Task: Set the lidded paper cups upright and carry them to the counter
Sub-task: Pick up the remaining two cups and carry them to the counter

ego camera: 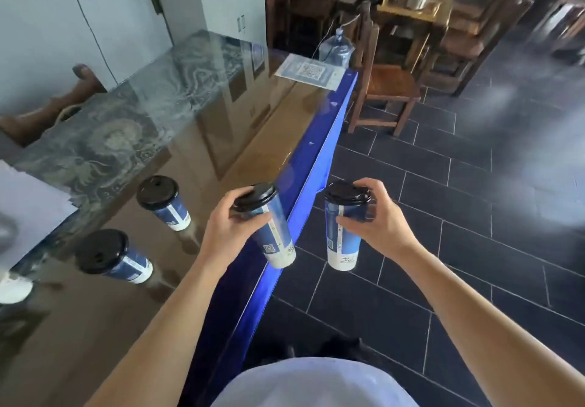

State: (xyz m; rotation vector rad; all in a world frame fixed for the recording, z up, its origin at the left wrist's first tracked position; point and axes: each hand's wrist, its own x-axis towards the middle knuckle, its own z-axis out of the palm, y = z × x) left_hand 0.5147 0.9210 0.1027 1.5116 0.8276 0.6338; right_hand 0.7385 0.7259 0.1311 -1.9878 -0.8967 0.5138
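Note:
I carry two blue-and-white paper cups with black lids. My left hand (226,221) grips the left cup (275,235) just under its lid, above the counter's blue front edge (316,166). My right hand (376,219) grips the right cup (343,242) near its top, out over the dark tiled floor. Both cups hang roughly upright, the left one a little tilted. Two more lidded cups stand on the glossy counter (190,153): the far cup (164,204) and the near cup (110,256).
White paper (28,204) lies at the counter's left edge and a printed sheet (311,72) at its far end. Beyond stand a wooden chair (383,86), a water jug (335,50) and wooden tables. Dark tiled floor (474,248) stretches to the right.

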